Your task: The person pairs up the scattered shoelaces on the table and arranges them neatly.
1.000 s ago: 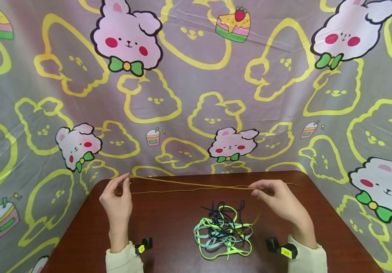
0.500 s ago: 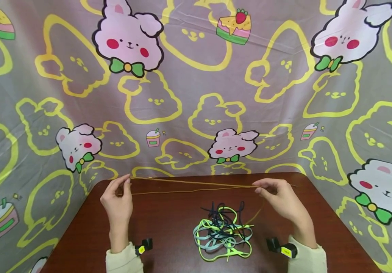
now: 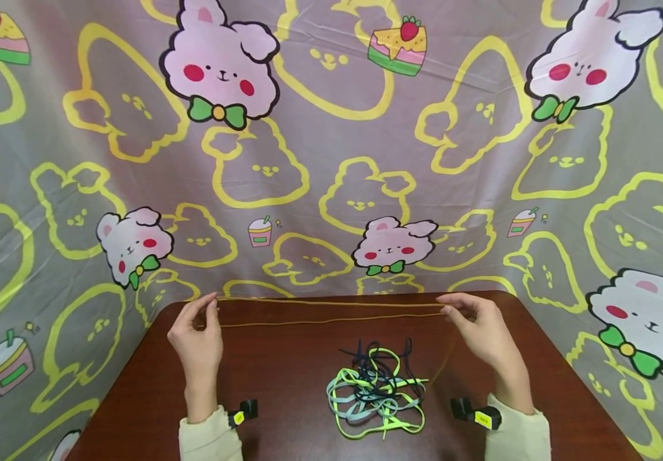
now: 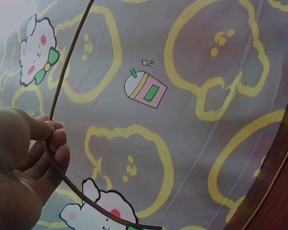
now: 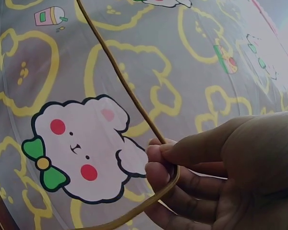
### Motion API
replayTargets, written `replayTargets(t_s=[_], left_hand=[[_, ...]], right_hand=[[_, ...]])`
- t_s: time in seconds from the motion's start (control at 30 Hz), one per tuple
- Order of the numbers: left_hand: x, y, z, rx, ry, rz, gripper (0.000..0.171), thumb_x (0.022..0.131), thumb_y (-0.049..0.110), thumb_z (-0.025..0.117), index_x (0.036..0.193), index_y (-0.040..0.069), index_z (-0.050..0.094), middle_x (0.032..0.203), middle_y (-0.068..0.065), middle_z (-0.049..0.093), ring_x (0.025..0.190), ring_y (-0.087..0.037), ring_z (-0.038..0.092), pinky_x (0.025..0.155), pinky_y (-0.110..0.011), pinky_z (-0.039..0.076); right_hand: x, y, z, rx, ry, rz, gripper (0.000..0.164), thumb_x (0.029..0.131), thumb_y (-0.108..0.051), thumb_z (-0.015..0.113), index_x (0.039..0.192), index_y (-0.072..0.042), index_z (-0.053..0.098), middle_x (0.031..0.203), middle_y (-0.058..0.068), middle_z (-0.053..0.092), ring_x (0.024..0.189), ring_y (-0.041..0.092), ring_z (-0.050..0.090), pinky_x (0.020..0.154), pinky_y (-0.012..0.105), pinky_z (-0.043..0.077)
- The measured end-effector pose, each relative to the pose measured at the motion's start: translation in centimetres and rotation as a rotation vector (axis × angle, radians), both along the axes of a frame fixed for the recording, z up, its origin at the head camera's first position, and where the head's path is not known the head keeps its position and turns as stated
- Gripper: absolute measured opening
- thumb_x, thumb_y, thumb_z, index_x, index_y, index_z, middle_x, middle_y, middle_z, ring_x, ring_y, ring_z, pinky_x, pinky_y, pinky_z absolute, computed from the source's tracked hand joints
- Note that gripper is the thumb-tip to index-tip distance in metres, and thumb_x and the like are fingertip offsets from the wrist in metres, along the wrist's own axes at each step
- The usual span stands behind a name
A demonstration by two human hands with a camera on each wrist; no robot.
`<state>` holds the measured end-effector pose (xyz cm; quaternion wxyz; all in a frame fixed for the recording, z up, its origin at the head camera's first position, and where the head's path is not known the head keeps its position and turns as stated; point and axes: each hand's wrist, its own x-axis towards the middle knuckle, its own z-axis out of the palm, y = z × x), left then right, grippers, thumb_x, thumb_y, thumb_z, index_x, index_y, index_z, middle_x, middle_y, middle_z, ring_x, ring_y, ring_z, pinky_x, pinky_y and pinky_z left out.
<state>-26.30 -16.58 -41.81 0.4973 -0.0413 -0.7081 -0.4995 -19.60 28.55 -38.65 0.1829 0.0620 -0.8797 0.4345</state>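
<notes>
A thin tan-brown shoelace [image 3: 331, 303] stretches almost level between the two hands above the far part of the table. My left hand [image 3: 197, 342] pinches it between thumb and fingertips; in the left wrist view a short free end [image 4: 149, 227] sticks out below those fingers. On the right, my right hand [image 3: 483, 333] pinches the same lace with thumb and forefinger, and in the right wrist view the lace bends round the fingertips [image 5: 158, 175]. A second tan strand [image 3: 331, 320] runs across the table below the taut one. From the right hand, a blurred length hangs toward the pile.
A tangled pile of laces lies mid-table in front of me: neon yellow-green [image 3: 350, 435], pale grey-blue [image 3: 360, 413] and dark navy [image 3: 368, 378]. The dark red-brown table [image 3: 285, 384] meets a cartoon-print cloth [image 3: 308, 147] at its back and sides.
My right hand has shifted slightly right and up, drawing the upper strand more level. The two tan strands, crossing near that hand before, now run apart. The left hand has barely moved.
</notes>
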Motion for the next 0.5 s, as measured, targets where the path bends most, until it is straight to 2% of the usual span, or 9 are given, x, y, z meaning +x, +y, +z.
replayTargets(t_s=[0.2, 0.33, 0.5], left_hand=[[-0.2, -1.4, -0.7, 0.007, -0.034, 0.042, 0.013, 0.093, -0.003, 0.069, 0.103, -0.005, 0.077, 0.094, -0.020, 0.073, 0.079, 0.009, 0.060, 0.069, -0.007, 0.044], [0.0, -2.1, -0.8, 0.024, -0.046, 0.070, 0.014, 0.093, -0.003, 0.069, 0.104, -0.005, 0.077, 0.096, -0.019, 0.074, 0.079, 0.013, 0.060, 0.069, -0.007, 0.044], [0.1, -2.7, -0.7, 0.065, -0.052, 0.092, 0.014, 0.094, -0.004, 0.068, 0.104, -0.003, 0.078, 0.096, -0.020, 0.073, 0.078, 0.010, 0.060, 0.069, -0.008, 0.044]], right_hand=[[0.1, 0.4, -0.1, -0.017, 0.037, -0.034, 0.020, 0.099, 0.001, 0.061, 0.115, 0.002, 0.072, 0.100, 0.017, 0.074, 0.078, -0.002, 0.065, 0.070, 0.019, 0.054], [0.2, 0.7, 0.0, -0.015, 0.032, -0.064, 0.020, 0.100, -0.001, 0.061, 0.116, 0.002, 0.072, 0.100, 0.017, 0.074, 0.079, -0.003, 0.065, 0.070, 0.017, 0.054], [0.3, 1.0, 0.0, -0.032, 0.053, -0.097, 0.021, 0.099, -0.002, 0.063, 0.117, 0.004, 0.072, 0.099, 0.018, 0.074, 0.076, -0.004, 0.064, 0.068, 0.015, 0.052]])
